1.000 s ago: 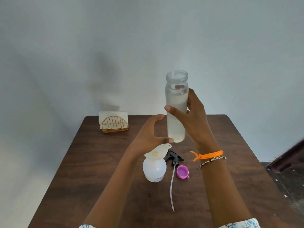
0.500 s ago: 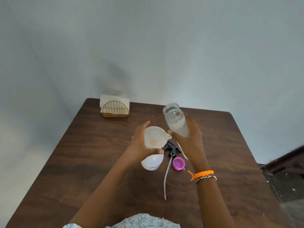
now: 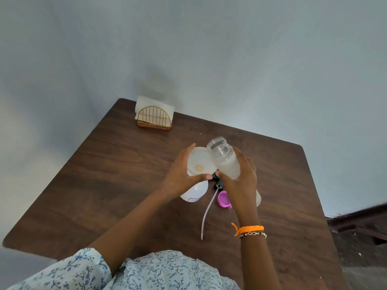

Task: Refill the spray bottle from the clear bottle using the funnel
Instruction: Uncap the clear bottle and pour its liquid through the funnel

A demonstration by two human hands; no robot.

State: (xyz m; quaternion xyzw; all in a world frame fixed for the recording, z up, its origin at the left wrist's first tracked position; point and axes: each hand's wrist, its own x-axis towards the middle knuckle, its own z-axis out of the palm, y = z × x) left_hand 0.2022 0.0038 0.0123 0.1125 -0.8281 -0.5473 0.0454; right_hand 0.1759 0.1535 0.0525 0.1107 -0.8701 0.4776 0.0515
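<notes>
Head camera looks down on a dark wooden table [image 3: 109, 185] set against a pale wall. The left hand [image 3: 180, 174] curls round the white funnel [image 3: 200, 162], thumb at its near edge and fingers wrapped over the far rim; the funnel sits in the neck of the white spray bottle [image 3: 194, 191], which stands on the table just under that hand. A yellowish spot shows at the bottom of the funnel's bowl.

The right hand [image 3: 240, 178] grips the clear bottle [image 3: 225, 160] round its middle, fingers curled behind it and thumb across the front. The bottle is tilted, its open, capless mouth leaning toward the funnel and overlapping its right rim. Cloudy white liquid fills the lower part of the bottle; the neck is clear, and no liquid is seen leaving the mouth.

Between the two hands lies the black sprayer head [image 3: 217, 184], with its thin pale tube [image 3: 206, 214] trailing toward the person. Just beside it, near the right wrist, a purple cap [image 3: 223, 198] lies on the table. An orange thread band [image 3: 250, 228] and a beaded bracelet [image 3: 253, 234] circle the right wrist.

At the far left corner stands a gold wire napkin holder [image 3: 154, 119] with white napkins. A blue-flowered garment [image 3: 146, 271] fills the bottom edge.
</notes>
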